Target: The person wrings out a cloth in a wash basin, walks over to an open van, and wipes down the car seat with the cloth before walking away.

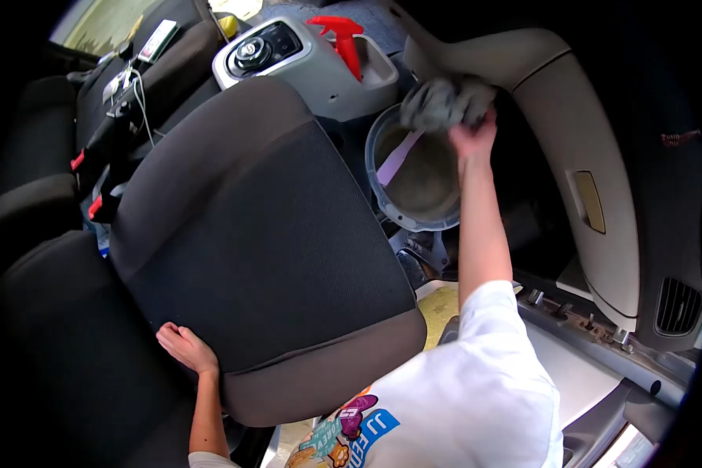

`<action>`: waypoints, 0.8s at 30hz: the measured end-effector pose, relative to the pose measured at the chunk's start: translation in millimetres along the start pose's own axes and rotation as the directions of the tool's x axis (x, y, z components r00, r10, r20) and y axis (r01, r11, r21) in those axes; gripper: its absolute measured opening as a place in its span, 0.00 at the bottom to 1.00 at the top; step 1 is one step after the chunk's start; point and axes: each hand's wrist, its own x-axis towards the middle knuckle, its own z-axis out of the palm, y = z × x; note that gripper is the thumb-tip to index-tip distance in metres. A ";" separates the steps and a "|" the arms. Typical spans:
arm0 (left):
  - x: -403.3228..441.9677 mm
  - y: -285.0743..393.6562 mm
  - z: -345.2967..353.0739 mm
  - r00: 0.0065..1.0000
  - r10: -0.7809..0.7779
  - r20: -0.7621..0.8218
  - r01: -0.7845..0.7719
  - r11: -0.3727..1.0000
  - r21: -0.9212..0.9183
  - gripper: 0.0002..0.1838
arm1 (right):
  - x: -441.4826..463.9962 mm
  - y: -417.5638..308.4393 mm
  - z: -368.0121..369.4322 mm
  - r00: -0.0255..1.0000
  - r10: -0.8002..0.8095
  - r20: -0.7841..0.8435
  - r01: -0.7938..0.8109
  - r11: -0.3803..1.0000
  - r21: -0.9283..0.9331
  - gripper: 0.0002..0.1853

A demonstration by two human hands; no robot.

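Note:
My right hand (474, 136) is closed on a bunched, wet-looking grey cloth (442, 104), held above the far rim of a bucket (373, 160). Murky, greyish water fills the bucket, and a flat pale purple handle (400, 160) leans inside it; its lower end is out of sight. My left hand (189, 349) lies against the side edge of a dark fabric car seat (242, 226), with its fingers stretched out and nothing in them.
A grey console (320, 86) with a round dial (251, 51) stands beyond the seat. A red spray-bottle head (341, 39) sticks up from its tray. The dashboard (569, 117) borders the bucket on the right. A white cable (142, 101) and a phone-like object (158, 40) lie at upper left.

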 end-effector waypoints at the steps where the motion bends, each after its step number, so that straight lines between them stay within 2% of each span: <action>1: -0.4 -1.5 0.2 1.000 0.002 0.001 -0.002 1.000 0.002 0.06 | 28.7 -4.2 0.7 0.970 0.083 0.230 -0.105 0.991 0.085 0.31; 2: -0.3 -2.7 0.0 1.000 0.007 0.001 -0.007 1.000 0.007 0.06 | 29.5 13.0 20.8 0.987 0.036 0.158 -0.026 0.998 -0.064 0.33; 3: -1.9 -2.9 -1.6 1.000 -0.002 0.012 0.002 1.000 0.013 0.06 | 38.4 29.8 19.7 0.990 0.029 0.136 -0.011 0.992 -0.129 0.34; 4: -2.1 -1.8 -0.9 1.000 -0.002 0.012 0.002 1.000 0.013 0.06 | 30.3 51.8 28.4 0.997 0.056 0.060 -0.048 0.991 -0.126 0.34; 5: -0.4 -1.3 -0.2 1.000 0.001 0.010 -0.002 1.000 0.012 0.06 | 28.3 73.1 31.3 0.989 0.132 0.072 -0.123 0.986 -0.112 0.31; 6: -0.5 -2.1 -0.8 1.000 0.000 0.015 0.000 1.000 0.007 0.07 | 11.7 92.0 39.2 0.985 0.171 -0.009 -0.171 0.979 -0.115 0.26; 7: -0.1 -1.3 -0.9 1.000 -0.005 0.022 0.005 1.000 0.007 0.07 | -4.0 103.7 45.4 0.967 0.253 0.021 -0.246 0.952 -0.180 0.22; 9: 0.0 0.0 -1.7 1.000 0.008 0.012 -0.008 1.000 -0.003 0.07 | -42.3 115.1 58.1 0.926 0.377 0.020 -0.352 0.880 -0.318 0.23; 11: -1.7 -3.1 -0.9 1.000 0.010 0.016 -0.010 1.000 -0.004 0.07 | -59.0 107.8 39.9 0.921 0.386 0.049 -0.342 0.863 -0.370 0.24; 13: -0.8 -0.7 0.0 1.000 -0.006 -0.014 0.005 1.000 -0.021 0.07 | -88.9 75.3 16.7 0.903 0.429 -0.026 -0.420 0.869 -0.263 0.24; 14: -0.9 -0.9 0.6 1.000 0.002 -0.003 -0.002 0.999 -0.040 0.07 | -116.7 56.8 13.3 0.918 0.389 -0.074 -0.395 0.888 -0.236 0.26; 16: -0.9 -4.0 2.2 1.000 0.000 -0.025 0.001 0.999 0.041 0.07 | -163.7 18.5 -17.1 0.943 0.318 -0.097 -0.332 0.914 -0.234 0.27; 19: -0.9 -4.6 3.8 0.999 -0.013 -0.044 0.016 0.998 0.065 0.07 | -231.6 -32.6 -71.1 0.968 0.239 -0.071 -0.247 0.959 -0.141 0.29; 21: -2.6 -6.7 6.3 0.998 0.005 -0.056 -0.001 0.997 0.071 0.08 | -294.0 -60.6 -81.2 0.977 0.135 -0.163 -0.154 0.982 -0.111 0.30; 23: -1.9 -8.0 10.4 0.995 0.011 -0.102 0.004 0.990 0.139 0.09 | -358.5 -86.6 -89.0 0.995 0.028 -0.099 -0.042 0.989 -0.140 0.30; 24: -0.4 -9.1 11.9 0.993 0.024 -0.117 -0.002 0.983 0.184 0.11 | -385.0 -103.5 -105.4 0.989 0.068 0.131 -0.067 0.998 -0.012 0.30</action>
